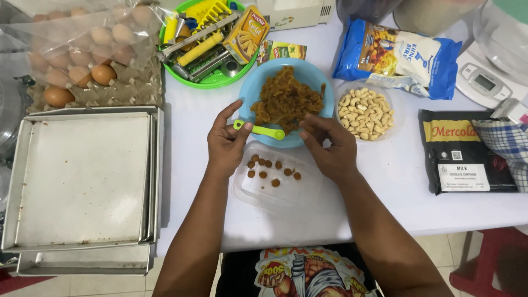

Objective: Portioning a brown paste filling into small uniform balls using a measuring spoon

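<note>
white table [418,181], spoon [258,130] in left hand [225,144]

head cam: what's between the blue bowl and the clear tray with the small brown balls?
In the head view, the blue bowl and clear tray are spanned by the green spoon, held by the left hand, with the right hand beside it.

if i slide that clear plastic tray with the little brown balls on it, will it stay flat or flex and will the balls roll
The clear plastic tray looks thin and light, so it would probably flex if lifted by one edge. The small brown balls sit loose and apart, so they may roll. They look sticky like the brown filling, which could slow them.
</note>
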